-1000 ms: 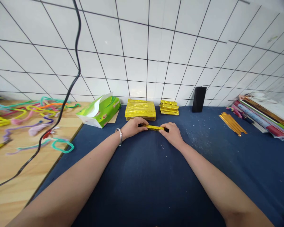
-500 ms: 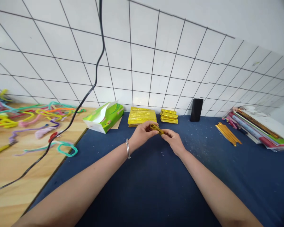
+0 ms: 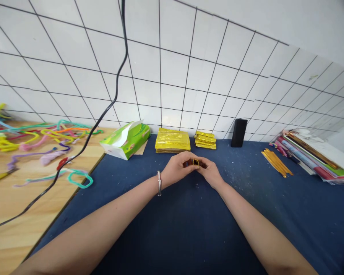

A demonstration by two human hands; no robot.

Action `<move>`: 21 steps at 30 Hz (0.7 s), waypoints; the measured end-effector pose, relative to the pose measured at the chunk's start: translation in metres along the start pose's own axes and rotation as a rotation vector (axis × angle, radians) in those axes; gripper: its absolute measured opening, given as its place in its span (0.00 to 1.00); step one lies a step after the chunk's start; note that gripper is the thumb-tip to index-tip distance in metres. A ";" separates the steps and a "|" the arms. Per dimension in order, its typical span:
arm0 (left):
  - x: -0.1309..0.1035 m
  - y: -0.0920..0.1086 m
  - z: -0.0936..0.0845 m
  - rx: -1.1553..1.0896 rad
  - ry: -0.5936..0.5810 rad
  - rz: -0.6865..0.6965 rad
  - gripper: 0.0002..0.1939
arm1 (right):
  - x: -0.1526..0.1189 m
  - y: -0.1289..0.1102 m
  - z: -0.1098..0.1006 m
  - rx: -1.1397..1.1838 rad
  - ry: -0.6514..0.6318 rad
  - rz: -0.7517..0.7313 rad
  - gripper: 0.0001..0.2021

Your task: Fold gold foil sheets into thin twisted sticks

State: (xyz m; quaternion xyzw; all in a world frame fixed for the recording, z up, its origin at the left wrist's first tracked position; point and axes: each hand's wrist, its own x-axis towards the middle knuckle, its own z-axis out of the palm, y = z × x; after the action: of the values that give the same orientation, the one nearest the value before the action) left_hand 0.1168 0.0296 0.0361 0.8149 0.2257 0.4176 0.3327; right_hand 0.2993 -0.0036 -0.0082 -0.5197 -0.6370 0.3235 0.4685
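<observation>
Between my two hands, above the dark blue table cover [image 3: 189, 221], is a small folded piece of gold foil paper [image 3: 195, 162], its dark hollow end facing me. My left hand [image 3: 180, 167], with a silver bangle on the wrist, is closed on the left side of it. The fingers of my right hand [image 3: 210, 172] pinch its right side. Much of the piece is hidden by my fingers. Just behind my hands lies a stack of gold foil paper sheets [image 3: 172, 140]. To its right sits a smaller pile of folded gold strips [image 3: 205, 140].
A green tissue pack [image 3: 136, 139] stands left of the stack. A black phone [image 3: 239, 133] leans on the tiled wall. Flat gold strips [image 3: 277, 163] and a pile of books [image 3: 312, 156] lie right. Colourful fuzzy stems [image 3: 54, 137] cover the wooden board; a black cable [image 3: 104, 112] hangs across.
My hands have come closer together, and the gold piece has turned from lying slantwise to showing its hollow end. The view has shifted slightly.
</observation>
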 end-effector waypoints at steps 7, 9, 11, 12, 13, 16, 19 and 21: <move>-0.003 -0.002 0.002 0.062 -0.045 0.089 0.11 | 0.001 0.005 0.001 0.006 0.034 -0.010 0.15; -0.004 -0.006 0.004 0.061 -0.020 0.036 0.13 | 0.002 0.007 0.000 -0.069 0.087 -0.006 0.16; -0.004 -0.012 0.004 0.058 0.023 -0.030 0.15 | 0.003 0.009 -0.003 -0.145 0.156 -0.001 0.17; -0.004 -0.015 0.004 0.060 0.042 -0.058 0.16 | 0.003 0.011 -0.004 -0.180 0.194 -0.001 0.17; -0.003 -0.020 0.004 0.070 0.054 -0.080 0.16 | 0.004 0.013 -0.006 -0.215 0.229 -0.005 0.16; -0.002 -0.037 0.001 0.147 0.038 -0.127 0.13 | 0.006 0.018 -0.011 -0.331 0.283 -0.023 0.16; 0.000 -0.056 -0.003 0.271 -0.036 -0.175 0.10 | 0.008 0.024 -0.016 -0.454 0.276 -0.032 0.19; 0.000 -0.067 -0.006 0.319 -0.073 -0.195 0.10 | 0.009 0.028 -0.019 -0.527 0.275 -0.023 0.23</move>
State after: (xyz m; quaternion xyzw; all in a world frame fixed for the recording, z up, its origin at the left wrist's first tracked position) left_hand 0.1056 0.0769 -0.0102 0.8462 0.3546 0.3125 0.2459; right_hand 0.3264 0.0110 -0.0242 -0.6552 -0.6354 0.0684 0.4029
